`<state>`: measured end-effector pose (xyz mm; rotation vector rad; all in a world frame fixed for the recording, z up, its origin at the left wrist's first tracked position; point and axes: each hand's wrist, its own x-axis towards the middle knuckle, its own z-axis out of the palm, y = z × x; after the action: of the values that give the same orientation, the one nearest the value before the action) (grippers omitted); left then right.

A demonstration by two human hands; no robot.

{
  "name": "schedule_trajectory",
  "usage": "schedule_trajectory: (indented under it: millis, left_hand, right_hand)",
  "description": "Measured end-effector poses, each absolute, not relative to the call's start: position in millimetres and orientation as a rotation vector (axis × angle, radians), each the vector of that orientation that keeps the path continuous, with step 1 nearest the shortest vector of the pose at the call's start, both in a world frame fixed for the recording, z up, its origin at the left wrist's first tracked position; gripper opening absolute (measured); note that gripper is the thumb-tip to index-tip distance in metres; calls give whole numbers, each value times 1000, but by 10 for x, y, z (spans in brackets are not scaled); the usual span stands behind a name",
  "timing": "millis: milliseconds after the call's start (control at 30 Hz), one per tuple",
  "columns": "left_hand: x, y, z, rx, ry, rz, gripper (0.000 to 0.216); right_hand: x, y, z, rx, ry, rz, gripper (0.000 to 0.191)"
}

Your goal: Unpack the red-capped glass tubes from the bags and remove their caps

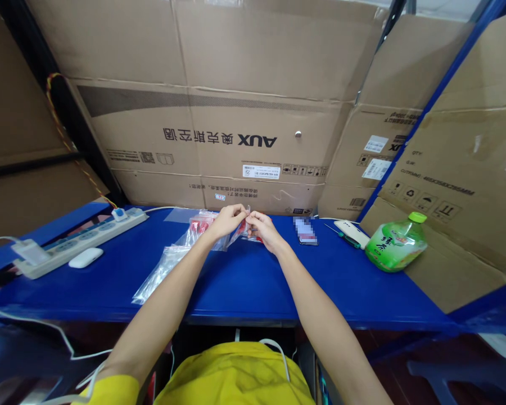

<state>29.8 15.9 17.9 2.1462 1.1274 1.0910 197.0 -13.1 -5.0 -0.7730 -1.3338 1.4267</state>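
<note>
Near the back of the blue table, my left hand (229, 218) and my right hand (263, 228) meet at a small clear plastic bag (237, 232). Both hands have their fingers pinched at its upper edge, and something red shows in or behind it. Left of them lie clear bags with red contents (199, 226). Closer to me is a stack of flat clear plastic bags (162, 273), partly covered by my left forearm. More red pieces (256, 238) lie under my right hand, mostly hidden.
A white power strip (88, 239) with plugs and a white earbud case (85, 257) occupy the left side. To the right are a phone (305, 230), a white device (351, 232), a green-handled tool (348, 240) and a green bottle (396, 244). Cardboard (219, 112) walls the back.
</note>
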Motion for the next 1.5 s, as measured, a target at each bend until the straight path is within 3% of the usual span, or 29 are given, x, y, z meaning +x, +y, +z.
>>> schedule_trajectory:
  millis: [400,1033,1267,1500]
  left_hand:
    - [307,138,142,2123,954,1039,22]
    - [336,154,112,1765,816,1149,30]
    - [349,102,176,1696,820,1223,24]
    - [348,65,185,2072,1143,1432,29]
  right_hand:
    - [1900,-35,-155,-831,-1261,1320,18]
    - [1829,0,-191,-678,-988,1414,16]
    - [1936,30,-190,-774,-1150,1177,17]
    - [1973,18,-184,-829,-1392,874,24]
